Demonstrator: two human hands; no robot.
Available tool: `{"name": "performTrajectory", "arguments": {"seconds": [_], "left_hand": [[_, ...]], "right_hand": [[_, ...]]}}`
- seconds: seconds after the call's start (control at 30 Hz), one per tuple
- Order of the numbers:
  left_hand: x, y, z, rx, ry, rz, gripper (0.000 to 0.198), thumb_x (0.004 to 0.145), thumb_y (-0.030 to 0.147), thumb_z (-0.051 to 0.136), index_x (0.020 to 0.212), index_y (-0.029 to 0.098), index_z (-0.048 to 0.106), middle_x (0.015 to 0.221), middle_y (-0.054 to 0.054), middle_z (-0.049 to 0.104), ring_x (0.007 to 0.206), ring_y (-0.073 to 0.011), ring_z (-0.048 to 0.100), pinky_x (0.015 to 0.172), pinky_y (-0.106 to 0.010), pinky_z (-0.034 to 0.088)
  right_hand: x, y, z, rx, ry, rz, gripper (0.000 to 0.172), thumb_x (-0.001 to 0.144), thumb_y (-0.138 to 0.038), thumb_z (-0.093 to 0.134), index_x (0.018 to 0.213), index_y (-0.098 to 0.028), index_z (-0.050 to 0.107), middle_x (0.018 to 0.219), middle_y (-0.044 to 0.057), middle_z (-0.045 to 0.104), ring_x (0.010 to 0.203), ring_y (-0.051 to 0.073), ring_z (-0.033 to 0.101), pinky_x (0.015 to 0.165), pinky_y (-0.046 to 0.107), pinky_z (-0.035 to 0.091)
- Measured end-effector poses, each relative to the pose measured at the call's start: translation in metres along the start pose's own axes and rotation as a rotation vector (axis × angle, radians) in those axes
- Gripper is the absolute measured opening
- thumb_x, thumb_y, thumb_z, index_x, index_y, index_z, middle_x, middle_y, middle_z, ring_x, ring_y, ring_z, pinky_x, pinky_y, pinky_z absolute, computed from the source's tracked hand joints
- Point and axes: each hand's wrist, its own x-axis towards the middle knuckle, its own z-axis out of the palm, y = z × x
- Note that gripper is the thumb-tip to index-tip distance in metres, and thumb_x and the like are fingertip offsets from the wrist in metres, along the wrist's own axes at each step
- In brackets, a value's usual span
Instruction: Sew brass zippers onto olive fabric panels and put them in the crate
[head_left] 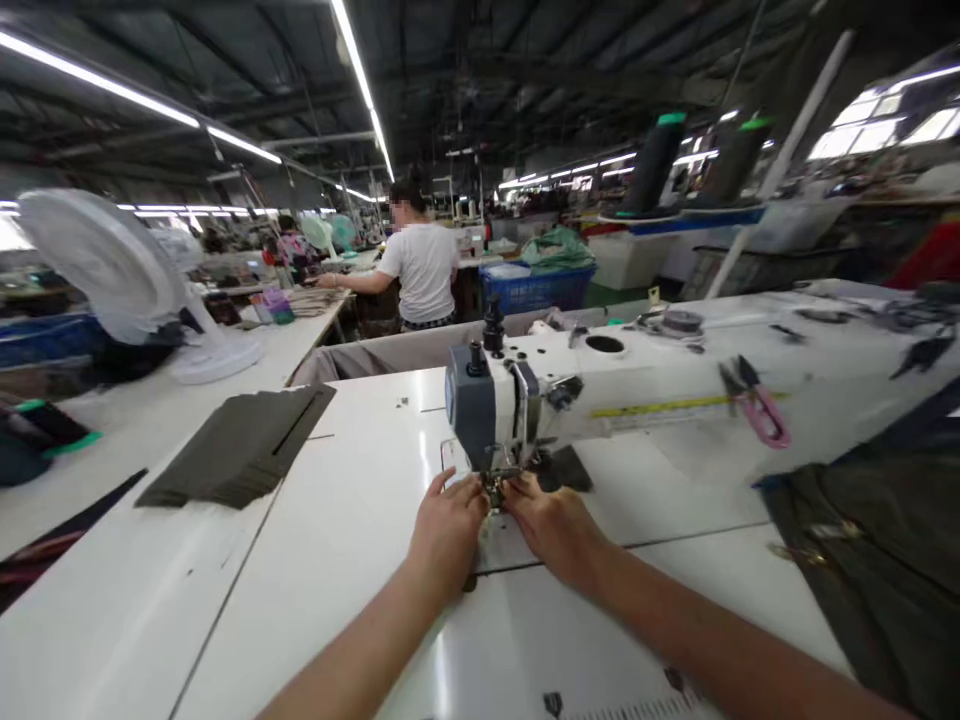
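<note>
A white sewing machine (637,385) with a grey head (471,405) stands on the white table (360,500). Both my hands are at its needle and presser foot (496,482). My left hand (448,525) reaches in from the left, fingers pinched together at the foot. My right hand (551,520) meets it from the right, fingers also closed at the same spot. Whatever they pinch is too small to make out. A dark fabric piece (564,468) lies just behind the needle.
A stack of dark olive fabric pieces (240,445) lies to the left. Pink snips (761,410) rest on the machine arm. Dark green cloth (877,540) is heaped at the right. A white fan (112,265) stands far left. A person in a white shirt (424,265) works beyond.
</note>
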Motion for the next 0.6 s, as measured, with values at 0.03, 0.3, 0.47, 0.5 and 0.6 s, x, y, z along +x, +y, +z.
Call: {"name": "performTrajectory", "arguments": {"seconds": [0.03,0.3,0.47,0.5,0.6], "left_hand": [[0.000,-0.002,0.001,-0.011,0.011,-0.007,0.013,0.081,0.007,0.053,0.081,0.017,0.061,0.097,-0.004,0.067,0.092,-0.0184,0.062,0.093,-0.040,0.041],[-0.001,0.031,-0.020,0.001,0.066,-0.012,0.017,0.085,0.014,0.047,0.098,0.015,0.058,0.102,-0.010,0.063,0.102,-0.0237,0.057,0.096,-0.048,0.038],[-0.004,0.069,-0.016,-0.152,-0.101,0.129,0.035,0.083,0.020,0.054,0.117,0.014,0.050,0.113,-0.011,0.060,0.110,-0.0227,0.053,0.101,-0.045,0.036],[-0.005,0.069,-0.015,-0.211,-0.117,0.126,0.028,0.084,0.017,0.052,0.111,0.017,0.055,0.110,-0.008,0.063,0.106,-0.0208,0.056,0.100,-0.042,0.038],[-0.006,0.064,-0.017,-0.441,-0.138,-0.070,0.020,0.083,0.020,0.053,0.100,0.021,0.063,0.101,-0.005,0.067,0.096,-0.0197,0.062,0.095,-0.039,0.043]], "right_hand": [[-0.001,0.004,-0.004,0.013,-0.011,-0.041,0.023,0.087,-0.019,0.042,0.099,-0.014,0.061,0.098,0.011,0.064,0.088,0.021,0.060,0.074,0.030,0.047],[-0.025,0.030,-0.041,-0.346,-0.076,0.131,0.017,0.077,-0.005,0.045,0.081,-0.012,0.060,0.086,0.013,0.060,0.080,0.025,0.057,0.069,0.036,0.043],[-0.077,-0.025,-0.043,0.036,-0.138,0.179,0.016,0.081,-0.010,0.041,0.088,-0.015,0.055,0.082,0.007,0.061,0.069,0.019,0.059,0.061,0.029,0.042],[-0.087,-0.034,-0.044,0.181,-0.150,0.223,0.014,0.083,-0.014,0.041,0.086,-0.016,0.053,0.080,0.006,0.061,0.071,0.018,0.059,0.062,0.028,0.041],[-0.104,-0.048,-0.049,0.671,-0.258,0.497,0.023,0.086,-0.035,0.040,0.072,-0.018,0.048,0.064,0.002,0.058,0.059,0.016,0.059,0.053,0.026,0.040]]}}
